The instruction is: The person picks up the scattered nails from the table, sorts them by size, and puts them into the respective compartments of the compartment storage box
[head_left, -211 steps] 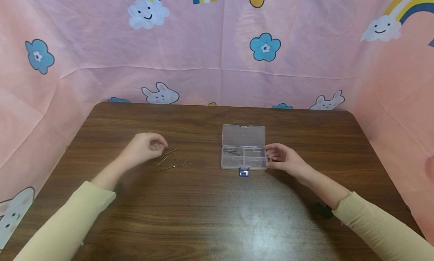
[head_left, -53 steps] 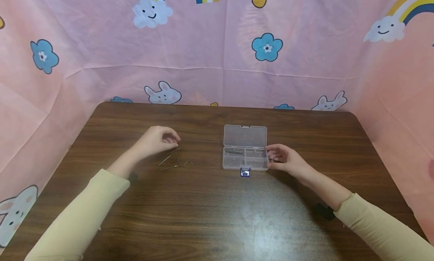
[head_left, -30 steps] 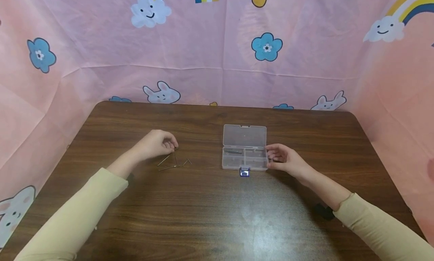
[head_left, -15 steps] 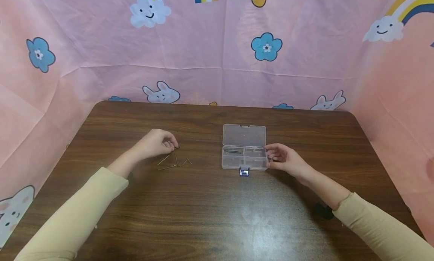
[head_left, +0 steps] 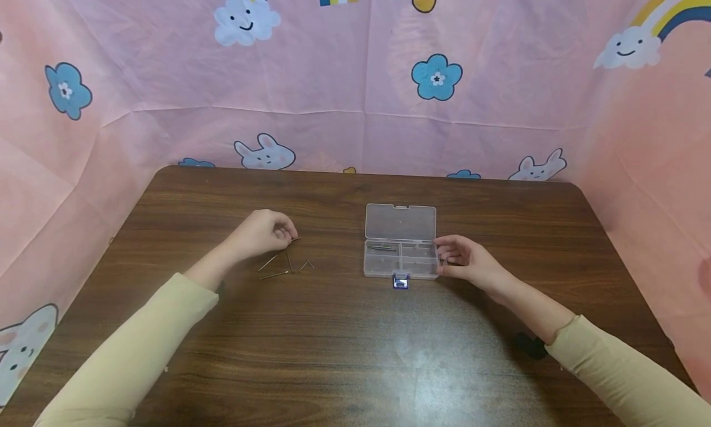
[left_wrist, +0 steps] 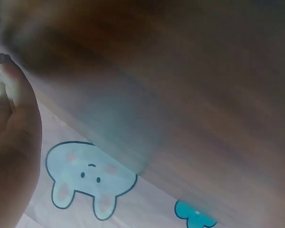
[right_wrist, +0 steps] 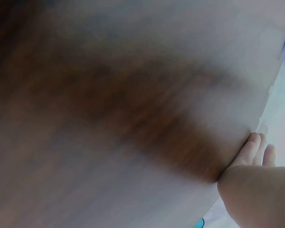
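Note:
My left hand pinches a thin metal nail between thumb and fingertips, just above the table. Below it lie several loose nails of different lengths, the short ones to the right. A clear plastic box stands with its lid tipped back and its blue latch facing front. Nails lie in its back left compartment. My right hand rests its fingertips and thumb against the box's right end. In the left wrist view the left fingers are cut by the edge.
Both things and hands are on a dark wood-grain table. A pink printed cloth hangs behind it and at both sides. A small dark object lies under the right forearm.
Seven seconds ago the left hand was left of the nails. It came down on the rearmost nail, pinched it, and has now shifted it slightly right and back. The right hand stays at the box.

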The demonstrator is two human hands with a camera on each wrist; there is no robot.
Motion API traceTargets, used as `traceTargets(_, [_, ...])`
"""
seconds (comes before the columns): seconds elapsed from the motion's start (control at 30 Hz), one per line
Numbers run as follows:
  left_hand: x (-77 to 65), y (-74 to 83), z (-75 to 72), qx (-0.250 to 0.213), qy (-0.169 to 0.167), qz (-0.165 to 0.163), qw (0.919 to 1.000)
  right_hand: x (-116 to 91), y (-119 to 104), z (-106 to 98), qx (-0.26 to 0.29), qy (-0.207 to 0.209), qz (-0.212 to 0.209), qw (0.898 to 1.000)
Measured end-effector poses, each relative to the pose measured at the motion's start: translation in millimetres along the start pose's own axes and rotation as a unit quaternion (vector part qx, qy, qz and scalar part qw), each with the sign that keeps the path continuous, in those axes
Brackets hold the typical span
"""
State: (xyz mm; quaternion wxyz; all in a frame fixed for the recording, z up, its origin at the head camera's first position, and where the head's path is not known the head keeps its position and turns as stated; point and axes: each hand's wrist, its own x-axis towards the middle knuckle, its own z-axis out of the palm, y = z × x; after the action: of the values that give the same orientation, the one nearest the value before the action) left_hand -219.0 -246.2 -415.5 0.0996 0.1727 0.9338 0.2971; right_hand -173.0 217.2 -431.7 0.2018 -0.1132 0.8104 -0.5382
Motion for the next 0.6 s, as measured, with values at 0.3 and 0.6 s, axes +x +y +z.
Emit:
traceTargets(0.3, [7.9, 15.5, 5.7, -0.016, 0.01, 0.009, 0.9998, 0.0, -1.9, -0.2, -0.008, -0.001, 0.014, 1.0])
traceTargets(0.6, [15.0, 30.2, 11.4, -0.034, 0.016, 0.019, 0.9991, -0.2, -2.5, 0.9, -0.001, -0.002, 0.011, 1.0])
